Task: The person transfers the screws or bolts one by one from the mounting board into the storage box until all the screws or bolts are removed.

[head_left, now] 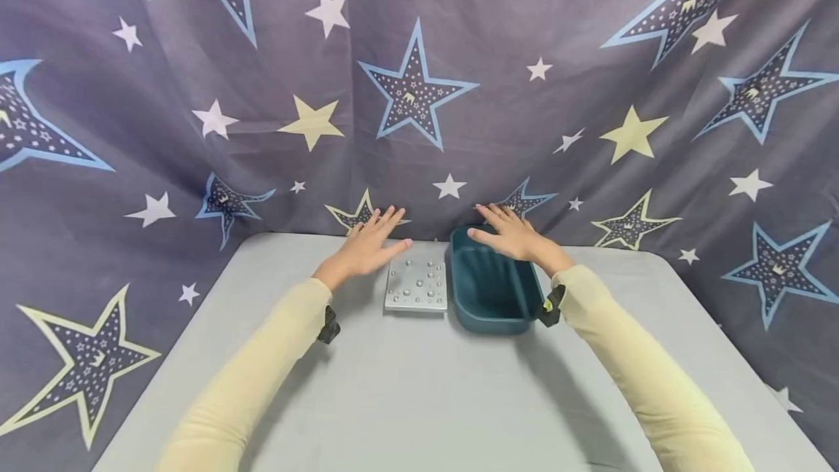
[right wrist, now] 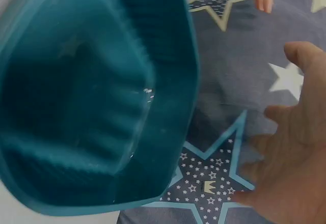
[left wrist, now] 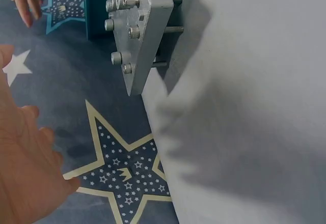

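Note:
My left hand (head_left: pixel 365 248) hovers at the left of a silver metal plate (head_left: pixel 416 305), its fingers stretched out and the thumb spread. Nothing is in it. Socket-head screws (left wrist: pixel 116 58) stand up from the plate in the left wrist view, and threaded ends stick out of its underside. Right of the plate is a teal plastic bin (head_left: pixel 493 325). Above the bin's far part I hold my right hand (head_left: pixel 514 237) with fingers extended, holding nothing. Inside the bin, the right wrist view shows a few small bright specks; whether they are glints or objects I cannot tell.
A pale grey table (head_left: pixel 419 392) carries the plate and bin near its far edge. Behind and beside it hangs a dark purple-grey curtain (head_left: pixel 498 28) printed with stars. Both arms wear cream sleeves (head_left: pixel 636 355), with a dark wrist camera (head_left: pixel 329 326) on the left wrist.

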`<state>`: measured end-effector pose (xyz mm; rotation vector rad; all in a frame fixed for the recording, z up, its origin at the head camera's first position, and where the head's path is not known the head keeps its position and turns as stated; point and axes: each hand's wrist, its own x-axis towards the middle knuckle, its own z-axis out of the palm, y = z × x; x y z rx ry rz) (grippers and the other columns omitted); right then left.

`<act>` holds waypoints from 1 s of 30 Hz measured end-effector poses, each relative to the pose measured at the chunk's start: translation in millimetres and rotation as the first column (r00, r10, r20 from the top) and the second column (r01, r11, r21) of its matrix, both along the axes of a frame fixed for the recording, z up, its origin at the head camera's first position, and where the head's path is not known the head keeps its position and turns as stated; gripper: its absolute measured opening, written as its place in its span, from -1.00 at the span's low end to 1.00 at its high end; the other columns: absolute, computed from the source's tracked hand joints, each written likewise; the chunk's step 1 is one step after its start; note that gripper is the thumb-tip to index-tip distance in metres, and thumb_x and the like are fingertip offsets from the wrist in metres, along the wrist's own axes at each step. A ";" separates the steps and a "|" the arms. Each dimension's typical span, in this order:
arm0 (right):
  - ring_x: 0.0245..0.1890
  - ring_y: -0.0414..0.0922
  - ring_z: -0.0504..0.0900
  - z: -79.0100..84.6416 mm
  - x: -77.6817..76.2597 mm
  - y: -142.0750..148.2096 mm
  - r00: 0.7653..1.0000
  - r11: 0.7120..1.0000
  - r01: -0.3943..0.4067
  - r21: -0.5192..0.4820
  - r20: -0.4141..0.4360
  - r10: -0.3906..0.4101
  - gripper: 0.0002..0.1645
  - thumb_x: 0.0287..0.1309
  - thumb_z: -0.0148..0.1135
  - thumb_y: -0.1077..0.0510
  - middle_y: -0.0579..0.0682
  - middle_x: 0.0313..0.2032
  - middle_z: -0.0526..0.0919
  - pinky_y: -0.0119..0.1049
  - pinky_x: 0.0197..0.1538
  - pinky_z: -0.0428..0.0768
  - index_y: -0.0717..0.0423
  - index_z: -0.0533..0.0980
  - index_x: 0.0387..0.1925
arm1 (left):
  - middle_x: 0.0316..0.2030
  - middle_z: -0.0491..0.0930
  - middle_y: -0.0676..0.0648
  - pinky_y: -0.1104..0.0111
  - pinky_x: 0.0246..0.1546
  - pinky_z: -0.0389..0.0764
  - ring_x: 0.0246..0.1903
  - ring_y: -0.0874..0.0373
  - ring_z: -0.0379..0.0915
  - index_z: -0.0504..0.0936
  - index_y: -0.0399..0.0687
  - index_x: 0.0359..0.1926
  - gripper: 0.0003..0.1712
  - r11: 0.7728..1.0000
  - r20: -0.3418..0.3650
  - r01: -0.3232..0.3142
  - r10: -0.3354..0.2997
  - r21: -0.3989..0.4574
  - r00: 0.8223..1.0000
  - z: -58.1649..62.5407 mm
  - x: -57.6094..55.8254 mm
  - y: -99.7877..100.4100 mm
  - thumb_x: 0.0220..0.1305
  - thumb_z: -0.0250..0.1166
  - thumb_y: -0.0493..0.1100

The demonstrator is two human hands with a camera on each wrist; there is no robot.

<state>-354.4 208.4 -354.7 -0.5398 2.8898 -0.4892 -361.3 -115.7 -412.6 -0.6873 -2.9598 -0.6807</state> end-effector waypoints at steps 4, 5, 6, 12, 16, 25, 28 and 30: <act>0.59 0.32 -0.11 12.7 -1.3 8.9 0.994 0.996 0.035 -0.077 0.108 -0.026 0.05 0.41 -0.20 -0.46 0.24 0.62 -0.13 0.37 0.52 -0.04 0.04 -0.18 0.64 | 0.64 -0.16 -0.10 -0.33 0.50 -0.24 0.62 -0.23 -0.38 -0.13 0.23 0.64 -0.09 1.000 0.001 -0.004 0.004 0.011 1.000 2.8 -2.6 -3.7 0.45 -0.13 0.44; 0.59 0.31 -0.09 15.5 -1.6 11.7 0.990 0.995 0.048 -0.090 0.136 -0.035 0.07 0.41 -0.20 -0.46 0.24 0.62 -0.14 0.34 0.53 -0.01 0.06 -0.19 0.64 | 0.64 -0.16 -0.10 -0.32 0.50 -0.24 0.62 -0.23 -0.37 -0.14 0.24 0.64 -0.09 1.000 0.002 -0.006 0.006 0.012 1.000 2.4 -3.1 -4.8 0.45 -0.14 0.44; 0.59 0.31 -0.08 18.0 -1.6 14.8 0.986 0.993 0.062 -0.099 0.161 -0.046 0.08 0.41 -0.20 -0.46 0.24 0.62 -0.15 0.33 0.53 0.01 0.08 -0.20 0.63 | 0.64 -0.15 -0.11 -0.32 0.51 -0.23 0.62 -0.24 -0.36 -0.13 0.23 0.64 -0.09 1.000 0.002 -0.007 0.007 0.021 1.000 2.1 -3.0 -6.1 0.45 -0.12 0.44; 0.58 0.35 -0.08 24.5 1.5 34.4 0.949 0.979 0.156 -0.135 0.296 -0.110 0.06 0.48 -0.21 -0.36 0.35 0.60 -0.22 0.35 0.50 0.08 0.22 -0.28 0.61 | 0.63 -0.07 -0.09 -0.32 0.50 -0.21 0.61 -0.23 -0.27 -0.10 0.19 0.64 -0.07 0.997 0.006 0.013 -0.014 0.072 1.000 -4.5 -1.7 -14.2 0.44 -0.11 0.44; 0.49 0.43 0.13 20.0 3.4 48.2 0.890 0.951 0.261 -0.168 0.422 -0.170 0.04 0.50 -0.12 -0.24 0.45 0.54 -0.05 0.35 0.39 0.32 0.29 -0.31 0.59 | 0.62 -0.01 -0.11 -0.30 0.50 -0.14 0.59 -0.26 -0.15 -0.09 0.16 0.64 -0.08 0.991 -0.009 0.026 -0.025 0.131 1.000 -7.6 0.7 -19.0 0.45 -0.04 0.39; 0.06 0.18 0.61 -6.2 10.9 79.9 0.791 0.852 0.431 -0.297 0.578 -0.199 -0.25 0.44 0.01 -0.01 0.33 0.02 0.53 0.13 0.23 0.58 0.41 0.14 0.43 | 0.44 0.35 -0.25 -0.21 0.45 0.19 0.46 -0.22 0.23 -0.05 0.12 0.63 -0.11 0.956 0.066 0.006 -0.026 0.294 0.998 -7.2 5.0 -28.7 0.47 0.10 0.24; -0.21 -0.06 0.65 -18.8 15.7 89.6 0.772 0.807 0.471 -0.355 0.609 -0.182 -0.46 0.41 0.00 0.08 0.05 -0.30 0.57 0.04 0.16 0.64 0.35 0.29 0.26 | 0.37 0.43 -0.21 -0.19 0.43 0.24 0.41 -0.19 0.31 0.06 0.12 0.60 -0.17 0.959 0.061 0.022 -0.040 0.282 0.997 -5.8 7.2 -29.5 0.47 0.12 0.21; -0.30 -0.15 0.63 -27.7 19.4 95.1 0.759 0.777 0.489 -0.397 0.633 -0.154 -0.57 0.39 0.00 0.13 -0.06 -0.41 0.56 -0.02 0.12 0.66 0.30 0.34 0.17 | 0.33 0.47 -0.18 -0.16 0.41 0.29 0.38 -0.15 0.36 0.13 0.10 0.57 -0.20 0.963 0.037 0.050 -0.062 0.266 0.997 -4.3 9.1 -28.7 0.46 0.16 0.17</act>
